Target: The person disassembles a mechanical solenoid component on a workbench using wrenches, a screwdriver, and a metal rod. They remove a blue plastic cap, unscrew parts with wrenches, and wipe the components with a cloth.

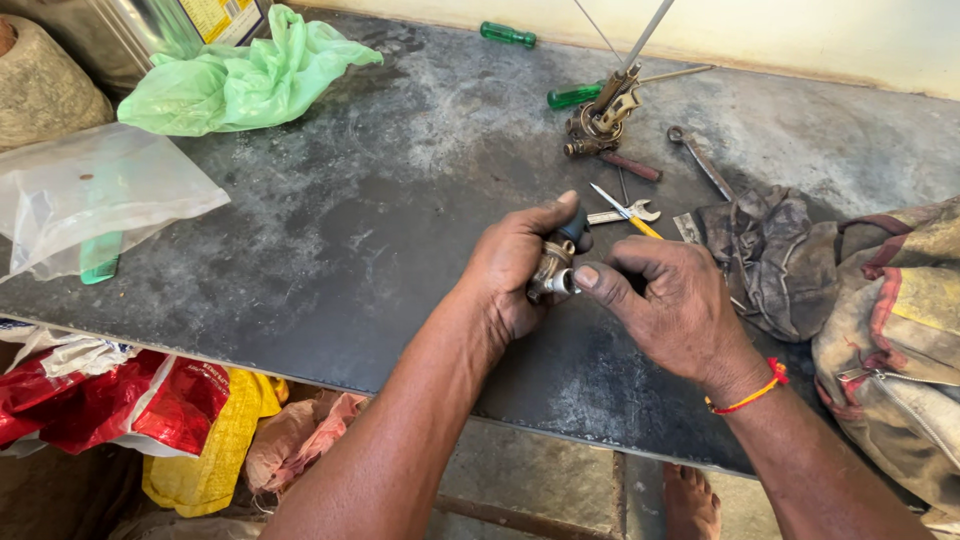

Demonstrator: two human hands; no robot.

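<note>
Left to right over the dark stone slab (330, 250): a clear plastic bag (95, 195) and a green plastic bag (245, 75) at the far left; at centre, the left hand (515, 265) closed around a small brass fitting (552, 270) held just above the slab; the right hand (680, 305) with thumb pressed on the fitting's end, apparently pinching it; behind, a green-handled screwdriver (575, 96), a spanner (700, 160); far right, dirty rags (770, 260).

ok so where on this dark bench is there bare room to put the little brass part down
Widest bare patch: bench top between the clear plastic bag, green bag and left hand. Another strip lies along the near edge below the right hand. Crowded: the right side, with spanners, screwdrivers and dirty rags.
</note>
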